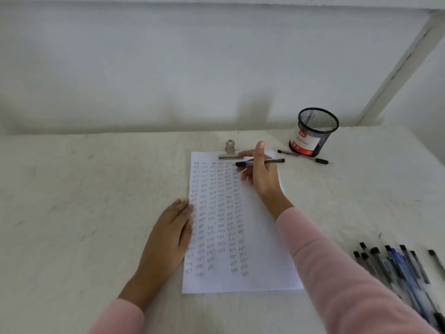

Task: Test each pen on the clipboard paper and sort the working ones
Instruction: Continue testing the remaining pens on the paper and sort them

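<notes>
White paper covered in columns of small pen marks lies on the table under a metal clip. My right hand grips a black pen sideways above the top of the sheet, its capped end pointing left. My left hand rests flat with fingers together on the paper's left edge and holds nothing. A pile of several black and blue pens lies at the lower right. One black pen lies in front of the black mesh cup.
The table is off-white and meets a pale wall at the back. A white slanted post rises at the far right behind the mesh cup. Pink sleeves cover both forearms.
</notes>
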